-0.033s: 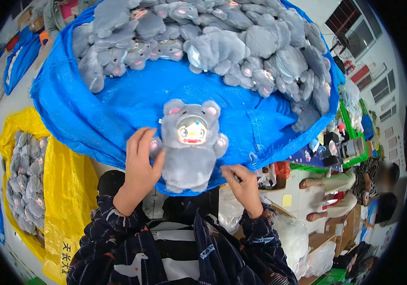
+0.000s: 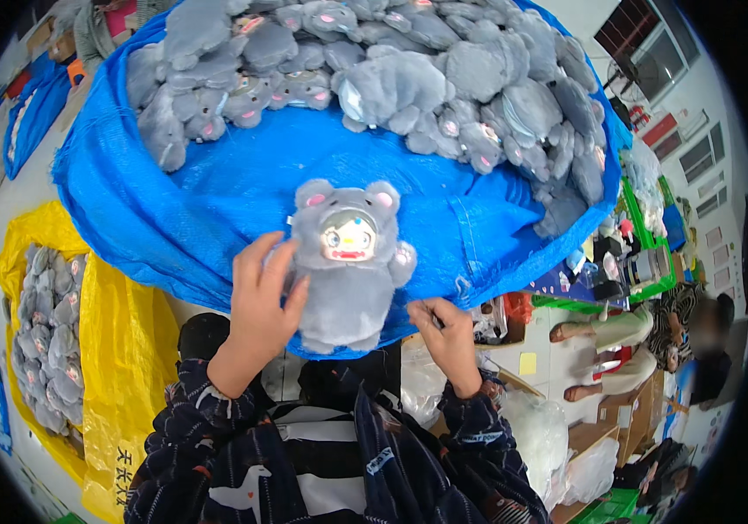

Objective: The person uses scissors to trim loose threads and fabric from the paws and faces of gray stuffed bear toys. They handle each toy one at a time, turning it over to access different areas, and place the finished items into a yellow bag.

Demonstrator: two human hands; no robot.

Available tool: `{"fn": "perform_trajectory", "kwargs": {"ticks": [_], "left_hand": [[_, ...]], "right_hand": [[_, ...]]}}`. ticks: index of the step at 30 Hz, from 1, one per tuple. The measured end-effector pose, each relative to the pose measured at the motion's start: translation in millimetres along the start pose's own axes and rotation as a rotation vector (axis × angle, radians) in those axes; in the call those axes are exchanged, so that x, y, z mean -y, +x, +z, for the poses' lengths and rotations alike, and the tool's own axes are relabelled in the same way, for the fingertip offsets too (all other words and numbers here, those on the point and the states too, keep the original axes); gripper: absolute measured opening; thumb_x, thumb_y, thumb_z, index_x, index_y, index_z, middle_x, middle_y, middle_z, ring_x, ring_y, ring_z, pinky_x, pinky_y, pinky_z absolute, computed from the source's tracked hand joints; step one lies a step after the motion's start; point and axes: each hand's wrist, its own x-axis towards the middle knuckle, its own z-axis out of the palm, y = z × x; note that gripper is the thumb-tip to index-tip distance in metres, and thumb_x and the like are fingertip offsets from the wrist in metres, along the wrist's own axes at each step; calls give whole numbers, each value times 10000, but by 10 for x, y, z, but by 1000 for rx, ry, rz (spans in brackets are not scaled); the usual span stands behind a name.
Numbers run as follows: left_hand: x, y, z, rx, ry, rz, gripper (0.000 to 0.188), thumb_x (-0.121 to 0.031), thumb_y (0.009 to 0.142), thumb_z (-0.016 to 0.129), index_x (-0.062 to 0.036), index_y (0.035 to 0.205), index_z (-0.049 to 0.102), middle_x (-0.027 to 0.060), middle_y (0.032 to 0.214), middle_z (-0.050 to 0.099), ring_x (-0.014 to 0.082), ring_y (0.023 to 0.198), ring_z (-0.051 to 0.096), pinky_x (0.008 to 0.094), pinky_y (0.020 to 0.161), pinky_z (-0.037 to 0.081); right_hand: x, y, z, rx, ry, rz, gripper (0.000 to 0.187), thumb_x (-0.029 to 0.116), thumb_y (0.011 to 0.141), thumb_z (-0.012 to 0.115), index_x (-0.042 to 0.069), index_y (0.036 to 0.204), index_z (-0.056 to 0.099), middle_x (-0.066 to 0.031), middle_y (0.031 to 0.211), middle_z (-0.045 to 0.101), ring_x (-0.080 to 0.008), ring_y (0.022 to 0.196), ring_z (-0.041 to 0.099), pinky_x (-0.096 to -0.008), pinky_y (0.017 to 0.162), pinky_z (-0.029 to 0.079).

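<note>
A grey plush toy (image 2: 345, 301) with round ears and a printed doll face lies face up on the near part of a blue woven sack (image 2: 251, 188). My left hand (image 2: 260, 301) is at the toy's left side, fingers spread and thumb apart, beside its body; the toy's left paw is hidden there. Right of the toy, apart from it, my right hand (image 2: 448, 341) is closed in a pinch. What its fingertips hold, if anything, is too small to name.
Many flat grey plush pieces (image 2: 400, 83) are heaped along the sack's far side. A yellow sack (image 2: 120, 349) at left holds more grey plush. Cartons (image 2: 631, 406) and clear plastic bags (image 2: 535, 445) stand at right, near seated people.
The toy has shifted slightly left against my left hand, and its left paw is now covered. My right hand has turned a little; a dark bit at its fingers no longer shows.
</note>
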Motion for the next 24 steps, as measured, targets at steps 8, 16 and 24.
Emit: {"fn": "perform_trajectory", "kwargs": {"ticks": [8, 16, 24], "left_hand": [[-391, 259, 404, 367, -110, 236, 212, -97, 763, 664, -22, 956, 616, 86, 945, 576, 259, 893, 565, 352, 763, 468], [-224, 144, 682, 352, 8, 162, 225, -154, 767, 681, -48, 959, 635, 72, 821, 568, 248, 761, 616, 357, 643, 497], [-242, 167, 682, 494, 45, 59, 278, -212, 779, 680, -87, 1020, 621, 67, 807, 584, 226, 751, 644, 320, 603, 507]], "right_hand": [[-34, 264, 160, -173, 268, -2, 243, 152, 874, 645, -57, 995, 642, -31, 685, 594, -63, 610, 530, -235, 549, 424], [-73, 583, 287, -38, 172, -8, 249, 152, 851, 677, -59, 978, 634, -21, 733, 623, -41, 626, 495, -217, 540, 407], [-296, 494, 341, -13, 393, -56, 150, 85, 863, 613, -29, 955, 644, -29, 773, 645, -40, 674, 524, -198, 586, 423]]}}
